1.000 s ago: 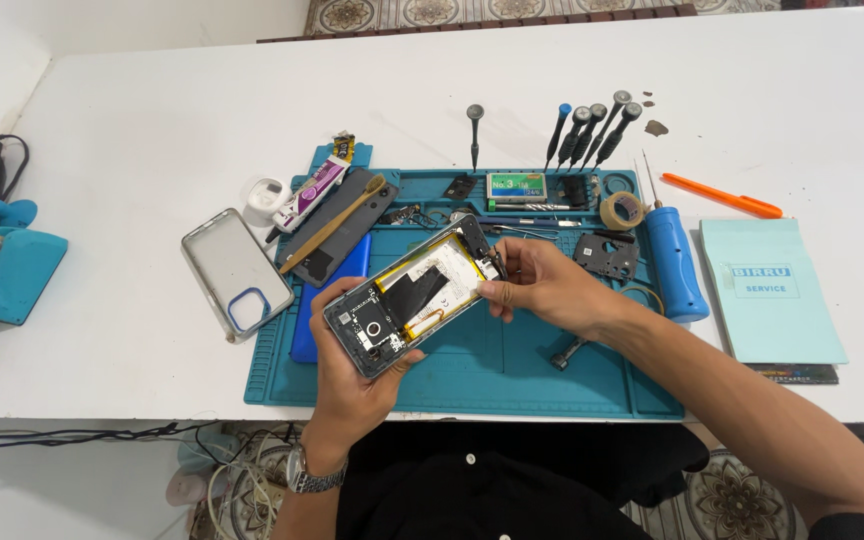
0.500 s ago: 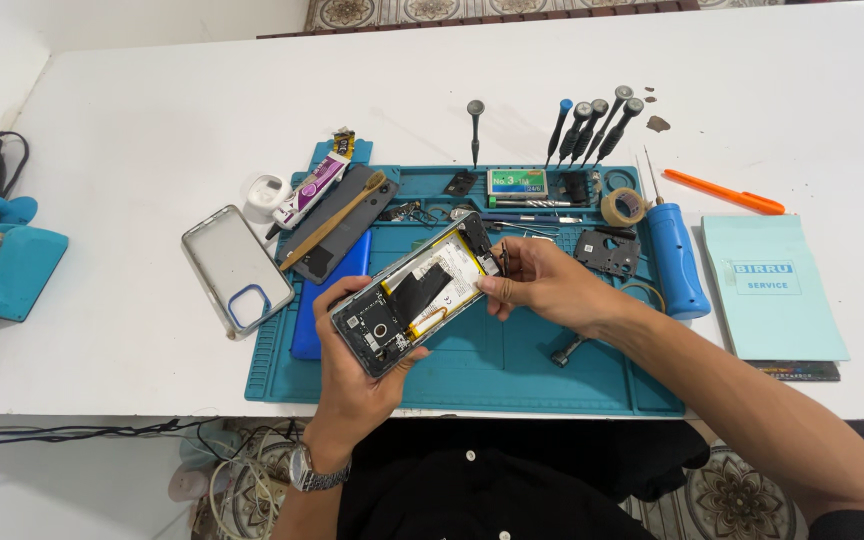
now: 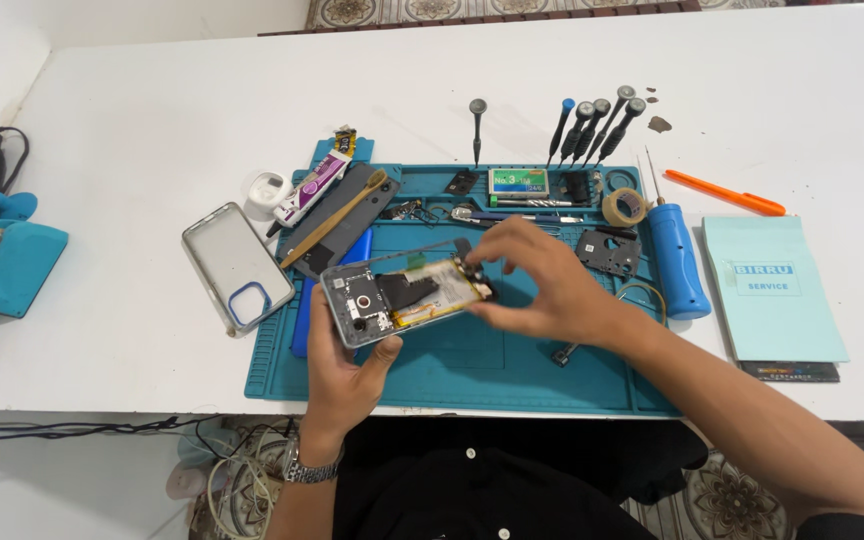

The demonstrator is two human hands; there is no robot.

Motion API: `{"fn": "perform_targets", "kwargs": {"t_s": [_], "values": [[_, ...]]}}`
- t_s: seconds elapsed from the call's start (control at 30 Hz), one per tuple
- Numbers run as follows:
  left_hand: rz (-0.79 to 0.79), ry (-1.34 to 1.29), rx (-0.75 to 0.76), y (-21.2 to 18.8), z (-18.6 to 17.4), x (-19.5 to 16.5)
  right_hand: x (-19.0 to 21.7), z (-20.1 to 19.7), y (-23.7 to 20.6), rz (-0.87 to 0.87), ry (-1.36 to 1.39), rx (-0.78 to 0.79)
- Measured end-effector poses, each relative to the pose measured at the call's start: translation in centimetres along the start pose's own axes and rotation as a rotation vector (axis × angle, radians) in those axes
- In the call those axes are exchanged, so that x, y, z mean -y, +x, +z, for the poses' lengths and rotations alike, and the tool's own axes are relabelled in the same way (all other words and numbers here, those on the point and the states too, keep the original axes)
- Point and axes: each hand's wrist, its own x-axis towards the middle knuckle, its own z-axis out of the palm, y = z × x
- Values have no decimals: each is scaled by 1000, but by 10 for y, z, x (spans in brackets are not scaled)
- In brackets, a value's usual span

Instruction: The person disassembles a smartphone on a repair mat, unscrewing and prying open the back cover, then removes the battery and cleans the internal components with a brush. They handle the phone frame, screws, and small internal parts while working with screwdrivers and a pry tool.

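Left hand: cupped under the near end of an opened smartphone, fingers wrapped round its edges, raised above the teal repair mat. Right hand: fingertips pinched together at the phone's far end. Left of the mat: clear phone case. On the mat's far edge: standing precision screwdrivers. Right of the mat: blue-handled screwdriver.
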Motion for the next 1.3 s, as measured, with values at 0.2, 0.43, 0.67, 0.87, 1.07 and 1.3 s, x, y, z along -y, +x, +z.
{"fn": "perform_targets", "kwargs": {"t_s": [0.2, 0.43, 0.67, 0.87, 1.07, 1.3], "values": [[-9, -1, -79, -2, -7, 14, 8, -1, 3, -133, -74, 188], [-20, 10, -240, 2, -8, 16, 3, 2, -1, -43, -76, 223], [-20, 11, -249, 5, -6, 14, 1, 3, -2, -169, -55, 174], [-21, 16, -240, 5, -7, 15, 2, 3, -2, -228, -114, 149], [-32, -35, -233, 10, -4, 13, 5, 3, -2, -211, -161, 144], [-50, -71, -254, 12, -2, 14, -16, -17, 1, -30, -337, 39]]}}
